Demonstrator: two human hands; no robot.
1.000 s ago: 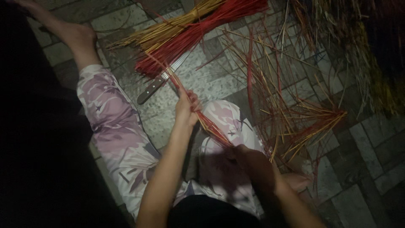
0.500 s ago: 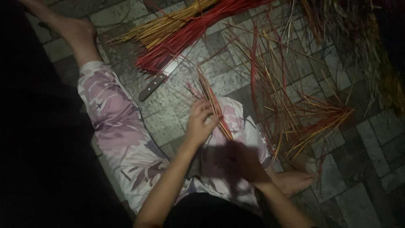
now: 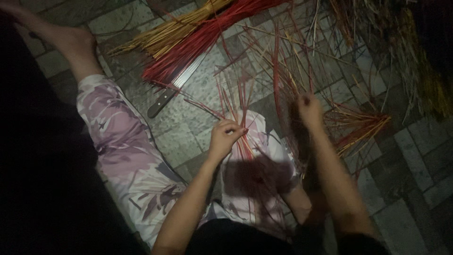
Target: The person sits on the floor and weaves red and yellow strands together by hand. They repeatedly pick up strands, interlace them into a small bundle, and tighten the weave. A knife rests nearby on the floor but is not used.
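Fanning up-frame from left hand (image 3: 225, 138) grip: red sticks (image 3: 234, 106), long axis near-vertical.

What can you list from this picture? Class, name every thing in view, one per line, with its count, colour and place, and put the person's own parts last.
Held sticks: a small bunch, red and tan, fanning up from the left hand over the knee.
Red bundle: one, red, on the floor at the top centre.
Tan bundle: one, yellowish, beside the red bundle on its left.
Loose sticks: many, red and tan, scattered on the floor at the right.
Knife: one, dark handle and pale blade, by the red bundle's end.
Paved floor: grey tiles, under everything.
Trousers: pink patterned, on both legs.
Foot: bare, upper left.
Left hand: gripping the held sticks.
Right hand: blurred, among the loose sticks.
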